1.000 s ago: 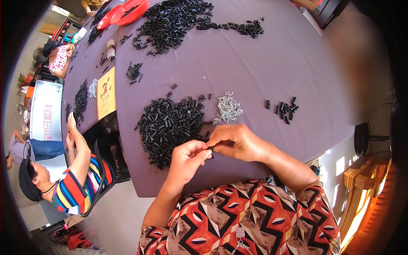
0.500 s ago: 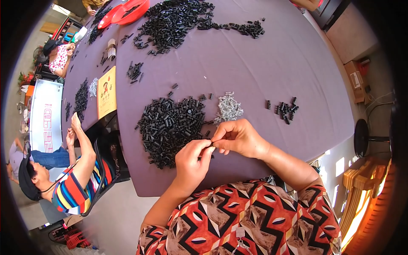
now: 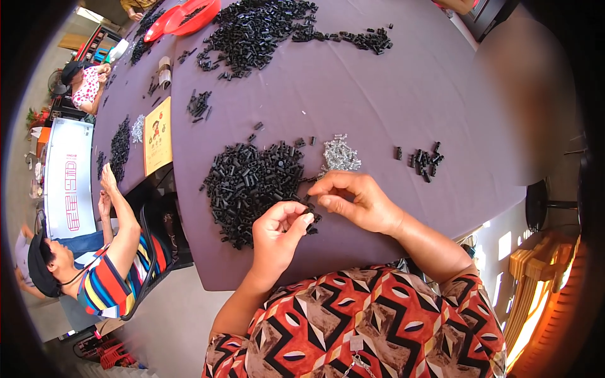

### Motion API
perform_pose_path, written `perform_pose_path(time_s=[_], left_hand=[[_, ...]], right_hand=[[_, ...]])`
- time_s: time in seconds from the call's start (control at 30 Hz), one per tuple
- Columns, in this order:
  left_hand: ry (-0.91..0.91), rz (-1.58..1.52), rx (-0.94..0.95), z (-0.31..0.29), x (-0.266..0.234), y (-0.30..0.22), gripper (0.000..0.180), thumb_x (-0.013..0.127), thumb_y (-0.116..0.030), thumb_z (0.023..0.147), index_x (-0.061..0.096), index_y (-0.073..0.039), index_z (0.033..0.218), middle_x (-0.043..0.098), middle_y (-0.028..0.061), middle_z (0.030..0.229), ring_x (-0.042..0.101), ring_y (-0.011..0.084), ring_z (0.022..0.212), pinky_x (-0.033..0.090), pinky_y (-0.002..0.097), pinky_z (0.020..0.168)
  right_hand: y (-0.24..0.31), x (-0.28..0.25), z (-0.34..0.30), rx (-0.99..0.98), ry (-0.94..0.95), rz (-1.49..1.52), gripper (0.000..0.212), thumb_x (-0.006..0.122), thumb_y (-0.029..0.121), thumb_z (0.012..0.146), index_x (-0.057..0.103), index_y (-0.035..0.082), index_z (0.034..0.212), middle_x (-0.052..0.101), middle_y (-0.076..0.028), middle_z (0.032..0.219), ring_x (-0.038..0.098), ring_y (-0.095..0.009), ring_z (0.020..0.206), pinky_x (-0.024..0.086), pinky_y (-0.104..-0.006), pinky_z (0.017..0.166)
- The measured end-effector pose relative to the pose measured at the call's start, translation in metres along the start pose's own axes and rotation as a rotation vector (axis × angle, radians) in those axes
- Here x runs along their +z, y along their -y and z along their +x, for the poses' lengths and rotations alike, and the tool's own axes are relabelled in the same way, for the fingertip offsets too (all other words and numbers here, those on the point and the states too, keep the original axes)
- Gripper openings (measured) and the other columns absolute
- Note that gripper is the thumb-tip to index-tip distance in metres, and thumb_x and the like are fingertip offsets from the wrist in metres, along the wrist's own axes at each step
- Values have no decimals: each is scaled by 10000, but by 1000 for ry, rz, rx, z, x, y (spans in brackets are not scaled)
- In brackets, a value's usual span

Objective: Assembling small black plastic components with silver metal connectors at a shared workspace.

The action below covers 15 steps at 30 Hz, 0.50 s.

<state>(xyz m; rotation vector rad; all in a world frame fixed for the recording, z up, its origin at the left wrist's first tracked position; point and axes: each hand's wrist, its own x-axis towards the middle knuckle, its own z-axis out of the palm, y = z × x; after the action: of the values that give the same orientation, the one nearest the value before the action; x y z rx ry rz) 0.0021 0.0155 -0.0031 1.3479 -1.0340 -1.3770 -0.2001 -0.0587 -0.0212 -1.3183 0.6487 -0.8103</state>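
Observation:
My left hand (image 3: 275, 238) pinches a small black cylindrical part (image 3: 307, 213) between thumb and forefinger, at the near right edge of a large pile of black cylindrical parts (image 3: 252, 186). To its right, my right hand (image 3: 362, 203) hovers with thumb and forefinger apart; I see nothing between them. Just beyond its fingers lies a small heap of shiny silver metal pieces (image 3: 340, 154). A few loose black parts (image 3: 425, 162) are scattered farther right on the grey tablecloth (image 3: 403, 101).
A bigger black pile (image 3: 252, 34) and red trays (image 3: 192, 17) stand at the far side. A yellow booklet (image 3: 157, 137) lies on the left edge. A person in a striped shirt (image 3: 120, 268) sits at left, another in a dotted top (image 3: 87, 85) beyond.
My hands have parted: half a second ago their fingertips met over a small part. Now the right hand is slightly farther off, its fingers spread, while the left keeps its pinch.

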Motion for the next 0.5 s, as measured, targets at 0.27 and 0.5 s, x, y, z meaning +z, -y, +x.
perform_pose_path(time_s=[0.27, 0.5], left_hand=[[-71, 291, 206, -2, 7, 2, 116, 741, -31, 920, 702, 16, 1018, 708, 20, 920, 628, 58, 763, 519, 226, 688], [2, 120, 49, 0, 4, 4, 128, 736, -18, 921, 696, 19, 1037, 715, 36, 904, 629, 71, 746, 516, 225, 686]], right_hand=[[5, -3, -2, 57, 95, -62, 139, 717, 67, 965, 699, -2, 1084, 653, -25, 989, 611, -92, 913, 518, -275, 790], [-8, -4, 0, -81, 82, -55, 129, 734, 35, 931, 722, -6, 1052, 679, -56, 943, 652, -130, 882, 534, -296, 773]])
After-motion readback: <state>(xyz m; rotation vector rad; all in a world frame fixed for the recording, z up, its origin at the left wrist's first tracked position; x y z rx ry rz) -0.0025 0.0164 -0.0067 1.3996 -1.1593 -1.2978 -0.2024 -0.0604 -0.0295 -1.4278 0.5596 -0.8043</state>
